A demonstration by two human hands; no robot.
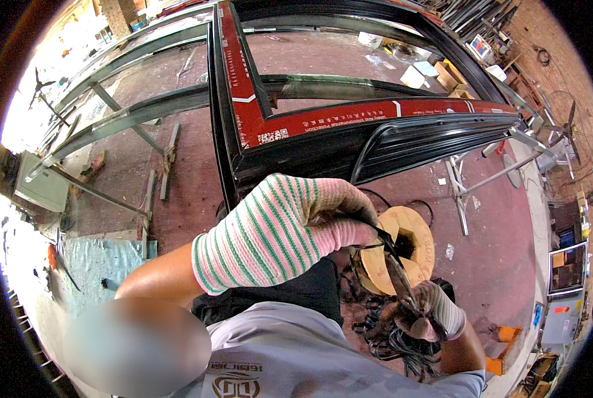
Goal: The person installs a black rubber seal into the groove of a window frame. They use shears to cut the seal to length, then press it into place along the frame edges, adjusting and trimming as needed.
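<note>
My left hand (290, 222), in a pink, white and green striped knit glove, pinches the end of a thin black strip (380, 233) between thumb and fingers. Lower right, my gloved right hand (439, 312) is closed around a pair of scissors (397, 275); their blades point up to the strip, at my left fingertips. Whether the blades touch it I cannot tell. Just beyond the left hand lies a black window frame (276, 162) with red printed film (250, 113) along its faces. Several black sealing strips (442, 136) hang over its near right edge.
A tan reel (412, 219) with a hollow core stands behind the scissors. A tangle of black strip (392, 345) lies below it. Metal stand legs (462, 205) rise from the reddish floor on both sides. Cartons (449, 76) lie far right; a fan (565, 129) stands at the right.
</note>
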